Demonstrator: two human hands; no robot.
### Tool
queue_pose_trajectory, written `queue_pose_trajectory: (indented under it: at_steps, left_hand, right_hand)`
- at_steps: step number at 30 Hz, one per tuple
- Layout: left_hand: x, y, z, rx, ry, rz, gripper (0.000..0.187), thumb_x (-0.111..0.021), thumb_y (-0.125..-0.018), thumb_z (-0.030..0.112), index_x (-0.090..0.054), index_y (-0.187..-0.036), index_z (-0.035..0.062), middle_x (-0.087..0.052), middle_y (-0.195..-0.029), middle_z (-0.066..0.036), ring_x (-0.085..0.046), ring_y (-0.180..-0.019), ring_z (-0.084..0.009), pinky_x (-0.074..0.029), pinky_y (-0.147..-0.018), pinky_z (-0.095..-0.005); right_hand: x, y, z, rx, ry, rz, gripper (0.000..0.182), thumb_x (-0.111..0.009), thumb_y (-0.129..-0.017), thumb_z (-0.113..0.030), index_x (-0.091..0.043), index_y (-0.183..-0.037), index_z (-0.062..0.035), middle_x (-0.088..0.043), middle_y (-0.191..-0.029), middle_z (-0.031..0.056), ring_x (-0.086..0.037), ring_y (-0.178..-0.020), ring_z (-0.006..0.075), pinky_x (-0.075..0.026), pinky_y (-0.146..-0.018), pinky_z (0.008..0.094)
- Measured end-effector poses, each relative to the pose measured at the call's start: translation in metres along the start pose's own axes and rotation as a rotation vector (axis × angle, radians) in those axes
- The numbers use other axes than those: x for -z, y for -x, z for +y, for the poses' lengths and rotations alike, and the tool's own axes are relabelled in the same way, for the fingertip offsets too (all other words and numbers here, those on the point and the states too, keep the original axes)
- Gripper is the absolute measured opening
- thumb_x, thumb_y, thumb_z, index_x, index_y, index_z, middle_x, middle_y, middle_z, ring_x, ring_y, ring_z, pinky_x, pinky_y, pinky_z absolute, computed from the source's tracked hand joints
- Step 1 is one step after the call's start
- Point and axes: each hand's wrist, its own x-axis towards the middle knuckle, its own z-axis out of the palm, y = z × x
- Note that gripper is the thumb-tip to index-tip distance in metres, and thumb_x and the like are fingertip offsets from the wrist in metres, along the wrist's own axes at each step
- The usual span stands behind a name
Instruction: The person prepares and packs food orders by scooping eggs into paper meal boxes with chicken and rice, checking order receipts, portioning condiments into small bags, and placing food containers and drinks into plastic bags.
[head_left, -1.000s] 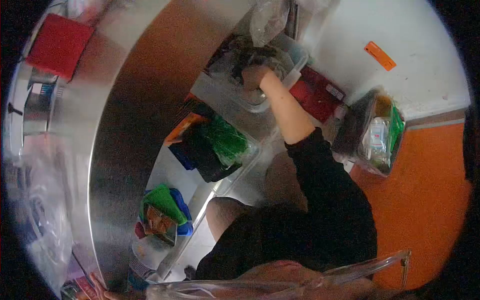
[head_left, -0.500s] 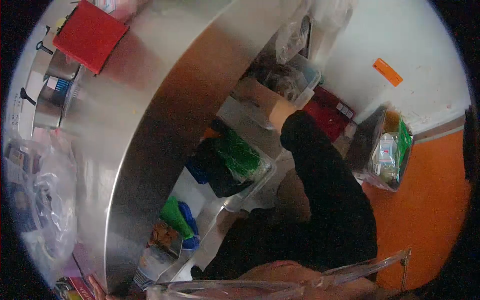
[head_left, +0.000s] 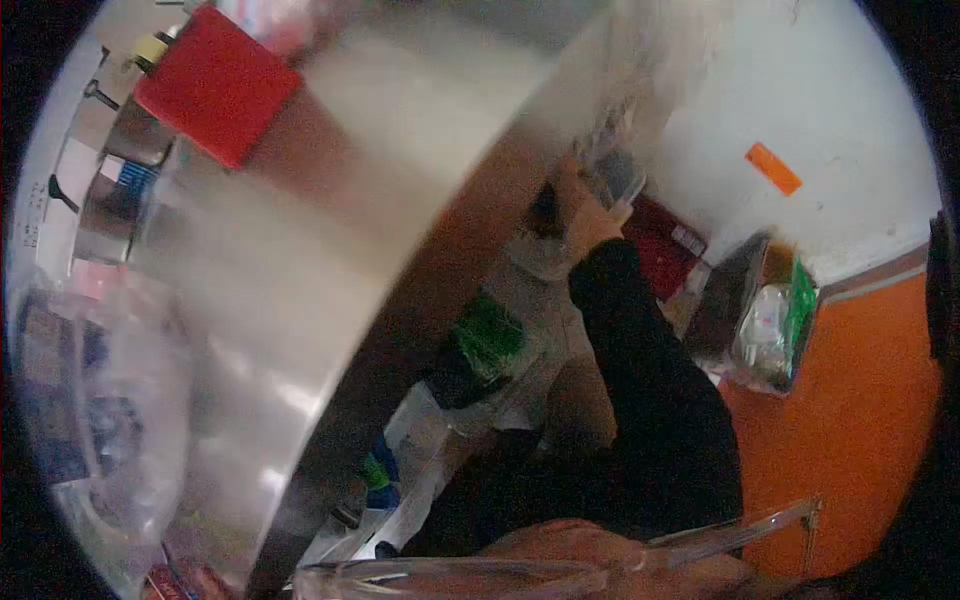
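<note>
My right hand (head_left: 588,212), at the end of a black sleeve, reaches in under the metal table to the low shelf area. It lies against the near side of a clear plastic container (head_left: 622,178); its fingers are smeared, and I cannot tell whether they grip it. A dark red box (head_left: 660,245) sits just right of the wrist. My left hand (head_left: 205,582) shows only as a blurred bit at the bottom left, by the table's edge, close to a small red packet (head_left: 165,580).
The steel table (head_left: 300,250) carries a red square container (head_left: 218,88) and clear plastic bags (head_left: 135,430). Below it stand a bin with a green bag (head_left: 487,335) and blue and green items (head_left: 380,475). A lined bin (head_left: 770,325) stands by the wall, beside the orange floor (head_left: 850,400).
My right hand has moved farther in, up along the shelf to the clear container, its fingers now stretching past the wrist's earlier spot. The view has shifted, and the table covers more of the shelf.
</note>
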Motion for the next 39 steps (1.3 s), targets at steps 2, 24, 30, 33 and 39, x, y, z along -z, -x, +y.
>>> queue_pose_trajectory:
  at_steps: [2, 24, 30, 33, 39]
  left_hand:
    - [0.005, -0.01, -0.01, -0.006, -0.006, 0.006, 0.025, -0.05, -0.083, 0.024, -0.054, -0.098, 0.0051, -0.054, -0.107, -0.009, -0.049, -0.103, -0.0228, -0.035, -0.092, -0.0394]
    - [0.124, -0.162, -0.131, -0.353, 0.292, 0.002, 0.025, -0.053, -0.082, 0.025, -0.055, -0.099, 0.0073, -0.057, -0.104, -0.007, -0.052, -0.1, -0.021, -0.038, -0.09, -0.0365]
    - [0.144, -0.173, -0.046, -0.48, 1.113, -0.08, 0.03, -0.056, -0.08, 0.024, -0.052, -0.104, 0.0063, -0.054, -0.104, -0.009, -0.051, -0.098, -0.0231, -0.039, -0.087, -0.0357]
    - [0.142, -0.185, 0.026, -0.601, 1.617, -0.249, 0.033, -0.058, -0.079, 0.024, -0.051, -0.106, 0.0058, -0.052, -0.104, -0.011, -0.051, -0.097, -0.0241, -0.04, -0.086, -0.0354]
    - [0.133, -0.212, 0.151, -0.431, 2.106, -0.288, 0.04, -0.061, -0.077, 0.022, -0.048, -0.111, 0.0047, -0.049, -0.104, -0.013, -0.05, -0.095, -0.0262, -0.041, -0.083, -0.0346]
  right_hand:
    - [0.014, 0.012, 0.008, -0.033, -0.039, -0.014, 0.039, -0.05, -0.085, -0.025, -0.046, -0.119, -0.005, -0.053, -0.112, 0.0111, -0.055, -0.096, 0.0241, -0.046, -0.077, 0.0383]
    - [0.318, 0.306, -0.012, -0.476, -1.754, 0.31, 0.041, -0.054, -0.086, -0.021, -0.043, -0.122, -0.004, -0.055, -0.109, 0.0076, -0.058, -0.089, 0.0158, -0.051, -0.064, 0.0301]
    - [0.471, 0.357, -0.064, -0.397, -1.64, 0.113, 0.033, -0.063, -0.077, -0.016, -0.055, -0.104, 0.0005, -0.061, -0.093, 0.0074, -0.059, -0.077, 0.0147, -0.05, -0.062, 0.0341]
    - [0.568, 0.356, -0.129, -0.212, -0.885, -0.307, 0.022, -0.062, -0.072, -0.012, -0.062, -0.09, -0.0002, -0.06, -0.073, 0.0056, -0.053, -0.067, 0.0124, -0.046, -0.059, 0.0302]
    - [0.587, 0.377, -0.2, 0.096, -0.911, -0.311, 0.012, -0.058, -0.07, -0.006, -0.051, -0.077, 0.0011, -0.041, -0.062, -0.0016, -0.044, -0.063, 0.0092, -0.04, -0.061, 0.0277]
